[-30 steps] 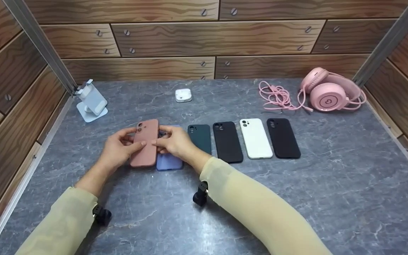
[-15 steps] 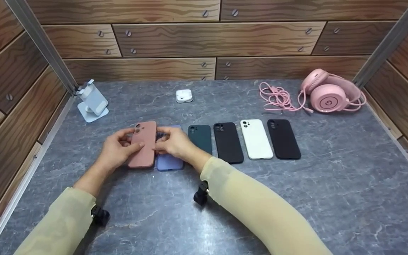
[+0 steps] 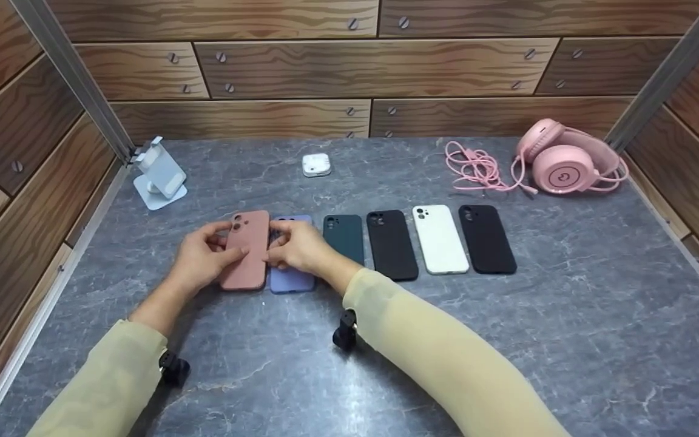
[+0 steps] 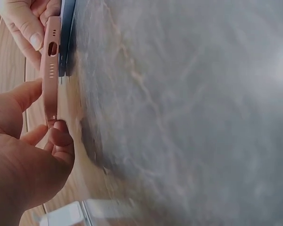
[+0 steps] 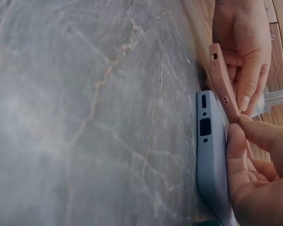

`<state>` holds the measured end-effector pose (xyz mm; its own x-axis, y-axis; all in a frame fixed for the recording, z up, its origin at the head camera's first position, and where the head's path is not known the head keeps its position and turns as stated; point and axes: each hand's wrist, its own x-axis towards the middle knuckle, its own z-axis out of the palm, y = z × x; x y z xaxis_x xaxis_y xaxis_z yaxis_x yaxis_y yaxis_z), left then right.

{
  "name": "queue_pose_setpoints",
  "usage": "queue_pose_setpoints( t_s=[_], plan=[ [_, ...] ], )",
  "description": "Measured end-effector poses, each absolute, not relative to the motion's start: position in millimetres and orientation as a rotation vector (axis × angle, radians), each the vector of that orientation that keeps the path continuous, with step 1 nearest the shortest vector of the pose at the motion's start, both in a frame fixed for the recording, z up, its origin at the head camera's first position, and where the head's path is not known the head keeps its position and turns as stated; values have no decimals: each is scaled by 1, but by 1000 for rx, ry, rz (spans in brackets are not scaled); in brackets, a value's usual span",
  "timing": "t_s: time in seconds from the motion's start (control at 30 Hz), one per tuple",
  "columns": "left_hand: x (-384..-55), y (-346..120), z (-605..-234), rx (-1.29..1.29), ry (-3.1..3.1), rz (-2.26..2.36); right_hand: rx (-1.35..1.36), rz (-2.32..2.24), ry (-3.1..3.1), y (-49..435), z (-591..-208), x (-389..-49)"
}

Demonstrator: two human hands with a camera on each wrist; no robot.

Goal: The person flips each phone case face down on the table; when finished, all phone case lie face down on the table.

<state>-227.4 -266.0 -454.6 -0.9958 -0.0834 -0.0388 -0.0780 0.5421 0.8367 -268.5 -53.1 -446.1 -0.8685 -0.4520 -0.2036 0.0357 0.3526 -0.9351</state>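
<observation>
A dusty-pink phone case (image 3: 255, 237) is between my two hands, its camera cutouts at the far left corner. My left hand (image 3: 199, 255) grips its left side, thumb on the back and fingers at the edge. Thumb and forefinger of my right hand (image 3: 302, 246) pinch its right edge. In the right wrist view the case (image 5: 222, 80) tilts above the table beside a lavender phone case (image 5: 212, 150), which lies flat. My right hand partly covers that lavender case in the head view. In the left wrist view, the pink case's bottom edge (image 4: 50, 70) shows its port cutouts.
Rightward in a row lie a dark green case (image 3: 343, 237), a black case (image 3: 392, 246), a white case (image 3: 440, 240) and another black case (image 3: 487, 240). Behind them are a light blue phone stand (image 3: 164, 176), boxed white earphones (image 3: 316, 164) and pink headphones (image 3: 563, 169) with a coiled cable.
The pink case has shifted slightly left and toward me, lower beside the lavender one. My right thumb has slid off its back to its right edge.
</observation>
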Motion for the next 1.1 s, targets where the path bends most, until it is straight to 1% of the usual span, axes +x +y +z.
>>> queue_pose_setpoints(
  t_s=[0.3, 0.6, 0.9, 1.1],
  plan=[
    [-227, -267, -458, 156, -2765, -1492, -445, -1468, 2271, -57, -447, -267],
    [-228, -266, -460, 153, -2769, -1478, -444, -1429, 2294, -58, -448, -268],
    [-229, -265, -458, 108, -2820, -1343, -505, -1318, 2345, -57, -446, -269],
    [-229, -265, -458, 113, -2849, -1289, -467, -1396, 2280, -56, -446, -269]
  ],
)
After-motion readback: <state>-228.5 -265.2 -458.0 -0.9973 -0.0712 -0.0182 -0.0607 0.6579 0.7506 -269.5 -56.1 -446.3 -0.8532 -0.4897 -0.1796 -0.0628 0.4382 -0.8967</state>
